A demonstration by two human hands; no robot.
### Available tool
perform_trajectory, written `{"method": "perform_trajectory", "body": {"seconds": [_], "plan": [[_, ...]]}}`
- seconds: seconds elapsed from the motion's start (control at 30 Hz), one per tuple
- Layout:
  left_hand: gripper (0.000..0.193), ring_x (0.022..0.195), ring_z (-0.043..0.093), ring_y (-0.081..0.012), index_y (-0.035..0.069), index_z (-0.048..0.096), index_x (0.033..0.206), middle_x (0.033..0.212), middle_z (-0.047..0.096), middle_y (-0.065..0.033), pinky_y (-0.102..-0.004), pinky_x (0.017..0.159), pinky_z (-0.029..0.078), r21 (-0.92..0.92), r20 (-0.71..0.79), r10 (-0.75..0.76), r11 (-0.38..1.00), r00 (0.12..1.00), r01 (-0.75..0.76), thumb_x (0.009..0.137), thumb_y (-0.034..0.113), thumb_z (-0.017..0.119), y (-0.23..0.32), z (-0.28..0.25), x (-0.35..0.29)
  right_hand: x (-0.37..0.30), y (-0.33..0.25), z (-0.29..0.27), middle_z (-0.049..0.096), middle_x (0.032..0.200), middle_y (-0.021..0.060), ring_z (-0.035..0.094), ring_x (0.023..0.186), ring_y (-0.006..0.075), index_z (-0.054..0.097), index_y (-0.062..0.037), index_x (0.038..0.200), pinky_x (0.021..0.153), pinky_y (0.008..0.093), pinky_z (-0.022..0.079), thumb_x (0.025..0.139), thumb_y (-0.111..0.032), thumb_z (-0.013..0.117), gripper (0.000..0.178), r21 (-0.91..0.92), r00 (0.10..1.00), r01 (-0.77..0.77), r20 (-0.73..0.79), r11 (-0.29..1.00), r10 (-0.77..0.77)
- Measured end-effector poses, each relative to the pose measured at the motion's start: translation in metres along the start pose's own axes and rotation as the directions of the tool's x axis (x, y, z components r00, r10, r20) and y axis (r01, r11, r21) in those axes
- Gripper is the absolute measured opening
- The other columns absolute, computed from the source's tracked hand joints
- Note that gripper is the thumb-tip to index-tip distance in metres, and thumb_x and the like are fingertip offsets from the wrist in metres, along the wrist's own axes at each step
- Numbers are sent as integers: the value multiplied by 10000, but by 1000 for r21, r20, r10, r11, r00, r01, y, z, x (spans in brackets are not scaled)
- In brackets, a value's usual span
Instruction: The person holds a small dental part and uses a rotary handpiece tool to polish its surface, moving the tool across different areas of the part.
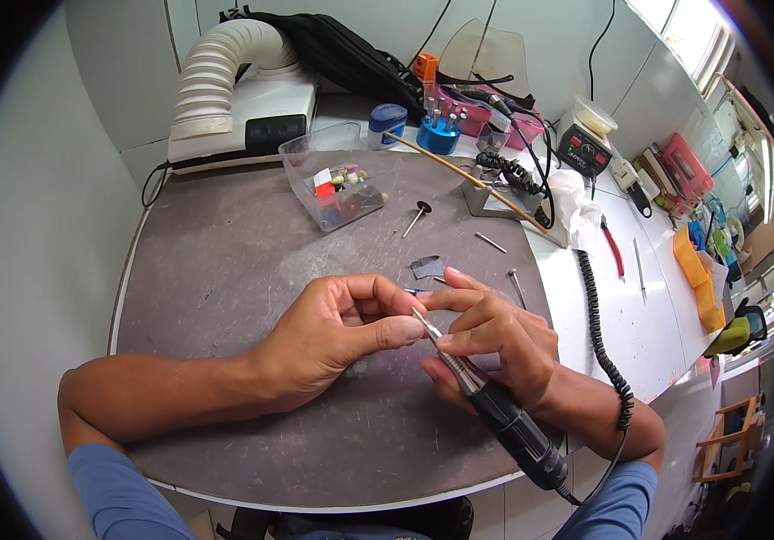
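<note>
My right hand (pixel 513 337) grips a black and silver rotary tool handpiece (pixel 513 427), its slim front end slanting up to the left. At that end is a small pale pointed bit (pixel 418 315). The thumb and forefinger of my left hand (pixel 337 328) are pinched together around this bit, over the middle of the mat. Just beyond the fingers lie a scrap of dark grey sandpaper (pixel 427 267) and a small blue piece, partly hidden. Farther off rests a dark disc on a thin shank (pixel 418 216). Two thin metal pins (pixel 490 242) lie to the right.
A clear plastic box (pixel 292 162) of small bits stands at the back. Behind it are a white extractor with a hose (pixel 216 81) and a blue bit stand (pixel 438 135). A wooden stick (pixel 477 184) leans across a grey block. The coiled cord (pixel 596 315) runs along the right.
</note>
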State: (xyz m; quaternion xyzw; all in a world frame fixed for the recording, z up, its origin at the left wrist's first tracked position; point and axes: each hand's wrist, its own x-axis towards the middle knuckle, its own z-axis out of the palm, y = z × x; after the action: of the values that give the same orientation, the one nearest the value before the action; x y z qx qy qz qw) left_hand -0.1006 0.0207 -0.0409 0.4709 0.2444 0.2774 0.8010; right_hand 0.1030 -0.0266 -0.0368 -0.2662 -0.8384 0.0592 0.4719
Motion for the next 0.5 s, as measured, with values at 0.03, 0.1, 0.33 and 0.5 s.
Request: {"method": "perform_trajectory", "body": {"seconds": [0.03,0.1,0.33,0.5], "plan": [[166,903,613,-108,-3,590,991,972,632,-76,-238,834,500,-7,1,15,1000,1000,-15,856,41,677,0,0,0,0,1,0,642,732,109,690,921,307,594,-28,861,914,495,509,708,11,763,231,-1,1000,0,0,1000,0],[164,895,614,-105,-3,589,991,966,634,-73,-234,825,501,3,0,6,1000,1000,-6,858,41,675,0,-1,0,-2,2,2,644,740,110,690,923,308,595,-26,864,913,494,510,710,9,765,231,2,1000,-2,-25,1000,2],[166,877,615,-95,-5,587,994,953,639,-68,-221,798,502,7,1,-4,1000,1000,4,861,43,674,1,-1,0,-3,2,2,645,751,110,689,924,311,597,-22,869,911,495,511,718,0,767,229,20,999,-3,-46,1000,4],[165,889,614,-101,-5,585,992,961,635,-71,-227,809,502,11,8,-3,1000,1000,3,861,44,673,2,-1,0,-2,2,1,643,745,109,687,927,309,598,-25,869,914,497,509,709,-2,772,238,3,1000,2,-25,1000,-2]]}}
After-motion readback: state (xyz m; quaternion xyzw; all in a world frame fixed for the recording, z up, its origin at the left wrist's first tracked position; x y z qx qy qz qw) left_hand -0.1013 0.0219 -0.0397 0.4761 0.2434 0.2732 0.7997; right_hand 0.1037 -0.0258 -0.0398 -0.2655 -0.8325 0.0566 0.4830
